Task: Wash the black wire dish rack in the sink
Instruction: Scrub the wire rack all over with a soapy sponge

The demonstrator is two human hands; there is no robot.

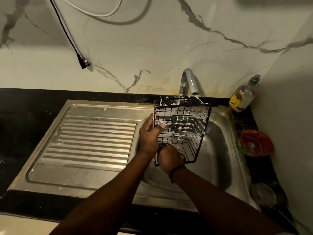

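The black wire dish rack (186, 126), streaked with white soap foam, is held tilted up on its side over the steel sink basin (218, 150), its top edge just under the tap spout. My left hand (149, 134) grips the rack's left edge, thumb hooked through the wires. My right hand (170, 158) is closed at the rack's lower left corner; whether it holds a scrubber is hidden. No water stream is visible from the tap (188, 83).
A ribbed steel drainboard (91, 143) lies left of the basin. A clear bottle with a yellow label (242, 97) stands at the back right corner. A red bowl (255, 143) and a steel vessel (265, 194) sit on the black counter at the right. Cables hang on the wall.
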